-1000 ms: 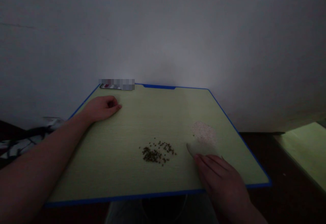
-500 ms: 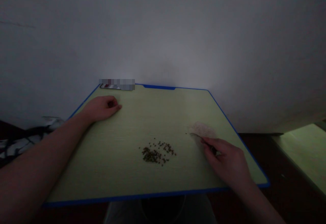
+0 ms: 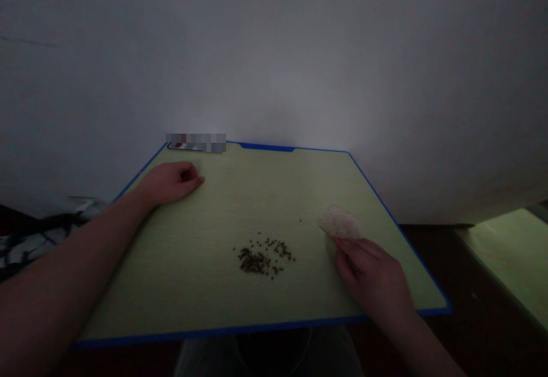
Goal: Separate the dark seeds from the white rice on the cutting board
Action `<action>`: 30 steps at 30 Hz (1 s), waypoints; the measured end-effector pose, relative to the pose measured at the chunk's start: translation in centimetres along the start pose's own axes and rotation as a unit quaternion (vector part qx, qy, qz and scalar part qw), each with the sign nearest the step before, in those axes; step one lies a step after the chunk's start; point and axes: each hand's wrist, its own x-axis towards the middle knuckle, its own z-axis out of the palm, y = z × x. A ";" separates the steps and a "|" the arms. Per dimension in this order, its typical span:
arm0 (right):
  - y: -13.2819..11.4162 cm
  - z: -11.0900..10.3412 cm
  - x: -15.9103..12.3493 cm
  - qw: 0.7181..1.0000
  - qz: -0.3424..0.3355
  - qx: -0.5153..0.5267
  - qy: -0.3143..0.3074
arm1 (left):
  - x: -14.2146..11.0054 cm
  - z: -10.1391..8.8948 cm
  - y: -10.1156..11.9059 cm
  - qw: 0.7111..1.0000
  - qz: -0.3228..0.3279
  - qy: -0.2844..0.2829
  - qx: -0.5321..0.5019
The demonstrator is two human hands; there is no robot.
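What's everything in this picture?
wall: one, grey, behind
table: one, pale with blue edges, centre
flat object: one, colours blurred, far left corner
dark grains: many, brown, table's middle
pale heap: one, whitish, table's right
lone speck: one, dark, left of pale heap
thin tool: one, colour unclear, in right hand
bundle: one, black and white, left of table
second surface: one, pale green, far right
floor: one, dark, below
round thing: one, dark, between legs
legs: two, grey, below table
left hand: one, bare, table's left
right hand: one, bare, by pale heap

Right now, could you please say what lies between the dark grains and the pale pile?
In the head view, one dark speck lies on the tabletop between the dark grains and the pale pile, toward the back.
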 end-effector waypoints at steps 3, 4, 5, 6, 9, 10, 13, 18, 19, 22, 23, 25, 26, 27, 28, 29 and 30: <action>-0.8 0.0 -0.6 0.999 -0.048 -0.014 -0.002 | 0.0 0.0 0.0 1.000 0.001 -0.001 -0.004; -1.3 0.0 -0.9 0.997 -0.073 -0.011 -0.008 | 0.0 0.0 0.0 1.000 0.000 -0.001 -0.005; -1.9 0.2 -1.2 0.995 -0.098 -0.008 -0.018 | 0.0 0.0 -0.1 1.000 -0.001 -0.003 -0.005; -2.4 0.4 -1.4 0.992 -0.120 -0.006 -0.030 | 0.1 0.0 -0.1 1.000 -0.002 -0.004 -0.005; -2.8 1.1 -1.5 0.988 -0.138 -0.023 -0.060 | 0.1 0.0 0.0 1.000 -0.004 -0.003 0.000; -2.6 1.3 -1.2 0.989 -0.128 -0.036 -0.064 | 0.1 0.0 0.0 1.000 -0.004 -0.002 0.001; -1.2 1.7 0.0 0.993 -0.076 -0.065 -0.056 | 0.0 0.0 0.0 1.000 -0.003 -0.003 -0.002; -0.1 2.1 1.7 0.995 -0.065 -0.039 -0.065 | -0.1 0.1 -0.2 1.000 0.004 0.000 -0.002; 0.0 2.2 1.9 0.995 -0.063 -0.035 -0.071 | -0.1 0.1 -0.2 1.000 0.002 0.000 -0.002; 0.2 2.5 2.5 0.996 -0.035 -0.036 -0.072 | -0.1 0.1 -0.2 1.000 -0.001 -0.005 -0.002; 0.3 2.6 2.7 0.996 -0.028 -0.034 -0.071 | -0.1 0.0 -0.2 1.000 -0.001 -0.005 -0.002; 0.3 2.6 3.2 0.996 -0.032 -0.020 -0.077 | -0.1 0.0 -0.1 1.000 -0.004 -0.004 0.000; 0.2 2.5 3.3 0.996 -0.042 -0.010 -0.083 | -0.1 0.0 -0.1 1.000 -0.006 -0.005 -0.001; 0.1 2.5 3.5 0.994 -0.055 0.000 -0.090 | -0.1 0.0 -0.1 1.000 -0.007 -0.005 -0.001; -0.2 2.4 3.5 0.993 -0.068 0.010 -0.098 | -0.1 0.0 -0.1 1.000 -0.006 -0.006 -0.002; -0.5 2.2 3.5 0.991 -0.081 0.023 -0.104 | -0.1 -0.1 -0.1 1.000 -0.003 -0.006 -0.001; -0.8 2.0 3.3 0.989 -0.092 0.040 -0.107 | -0.1 -0.1 -0.1 1.000 0.002 -0.005 0.000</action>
